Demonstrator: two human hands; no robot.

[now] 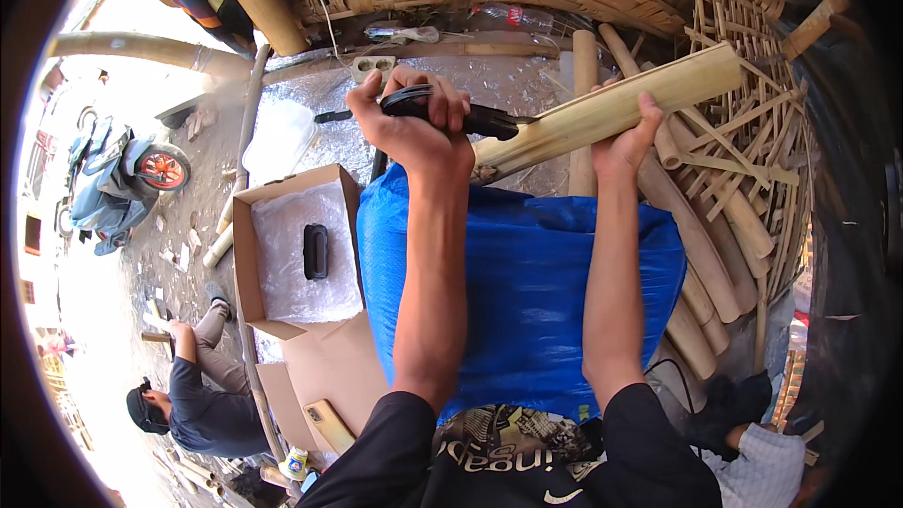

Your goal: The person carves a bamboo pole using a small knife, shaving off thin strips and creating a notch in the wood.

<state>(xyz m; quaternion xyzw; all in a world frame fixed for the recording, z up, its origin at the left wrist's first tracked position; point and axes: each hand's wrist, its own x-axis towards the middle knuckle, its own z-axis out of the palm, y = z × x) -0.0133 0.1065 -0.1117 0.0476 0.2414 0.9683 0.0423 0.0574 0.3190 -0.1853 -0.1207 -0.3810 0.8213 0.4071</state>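
Left hand (419, 134) had fingers wrapped round black tool (491, 121); right hand (621, 146) held split bamboo (682, 80) between thumb and mostly hidden fingers.

Your left hand (414, 132) grips a black tool (489, 121), its end at the edge of the bamboo piece (649, 94) that your right hand (626, 143) holds above the blue sheet (527, 273). On your left, an open cardboard box (246, 259) holds a black oblong object (316, 252) on clear wrapping (282, 292), with a phone (329, 424) nearer you. Bamboo poles (696, 226) lie right, and a motorbike (118, 179) stands farther left.
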